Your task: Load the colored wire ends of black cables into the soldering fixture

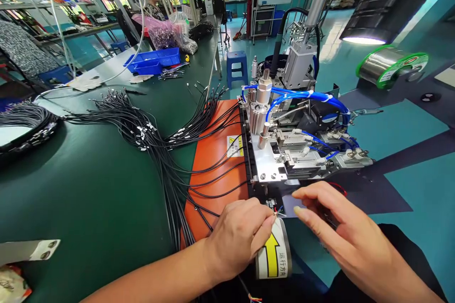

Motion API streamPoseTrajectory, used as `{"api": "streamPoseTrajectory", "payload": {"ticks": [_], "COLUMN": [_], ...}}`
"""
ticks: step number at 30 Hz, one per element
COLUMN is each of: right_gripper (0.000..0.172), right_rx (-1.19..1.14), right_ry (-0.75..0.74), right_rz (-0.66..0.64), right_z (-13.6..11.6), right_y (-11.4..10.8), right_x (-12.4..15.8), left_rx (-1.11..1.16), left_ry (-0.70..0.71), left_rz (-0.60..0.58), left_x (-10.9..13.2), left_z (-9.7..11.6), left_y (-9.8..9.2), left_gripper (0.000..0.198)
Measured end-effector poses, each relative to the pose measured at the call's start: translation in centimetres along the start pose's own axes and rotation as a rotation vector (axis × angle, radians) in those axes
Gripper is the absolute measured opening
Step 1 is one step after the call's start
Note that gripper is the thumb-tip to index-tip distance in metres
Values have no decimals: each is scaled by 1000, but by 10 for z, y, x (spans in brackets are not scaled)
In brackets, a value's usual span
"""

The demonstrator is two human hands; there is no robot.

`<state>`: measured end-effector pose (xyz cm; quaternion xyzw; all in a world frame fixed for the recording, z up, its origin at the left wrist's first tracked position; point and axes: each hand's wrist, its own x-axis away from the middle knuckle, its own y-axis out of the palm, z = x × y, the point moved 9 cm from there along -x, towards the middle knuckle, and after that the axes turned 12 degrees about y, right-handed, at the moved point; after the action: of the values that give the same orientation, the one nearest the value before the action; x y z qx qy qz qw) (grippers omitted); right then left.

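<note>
My left hand is closed in a pinch on the end of a thin black cable with coloured wire tips, held at the front slot of a small metal machine with blue air hoses. My right hand hovers just right of that spot, fingers curled towards the wire tips, thumb and forefinger close together; whether it holds anything is unclear. A bundle of black cables fans across the orange plate to the left of the machine.
A green bench carries a coil of cables at the left and a blue tray further back. A solder spool sits at the right. A yellow arrow label lies under my hands. Another person sits far back.
</note>
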<state>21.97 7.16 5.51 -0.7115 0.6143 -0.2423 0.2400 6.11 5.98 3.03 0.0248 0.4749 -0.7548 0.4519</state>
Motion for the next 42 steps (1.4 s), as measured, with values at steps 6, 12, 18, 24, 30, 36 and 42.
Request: {"api": "streamPoseTrajectory", "payload": {"ticks": [6,12,18,24,30,36,42], "right_gripper": [22,18,23,24,23,25,24], "right_rx": [-2,-89,-192,-203,-184,-178,-189], "right_ry": [-27,141,215,205,207,203,200], "right_rz": [-137,-156,-147,-140,-165,-150,-94], "right_z": [7,16,16,14,16,13,12], "right_y": [24,27,34,39,42,42,44], "right_x": [4,0,-1,-1,1,2,7], "left_rx": [51,45,16,-1,18,22,47], "left_ry": [-25,-22,4,-1,3,-19,-48], "left_rz": [-1,15,23,26,31,42,50], "left_x": [-1,-1,0,0,0,0,-1], "left_z": [-1,-1,-1,-2,-2,-3,-5], "left_y": [-1,-1,-1,-1,0,-1,-3], "left_gripper": [20,19,18,19,19,17,17]}}
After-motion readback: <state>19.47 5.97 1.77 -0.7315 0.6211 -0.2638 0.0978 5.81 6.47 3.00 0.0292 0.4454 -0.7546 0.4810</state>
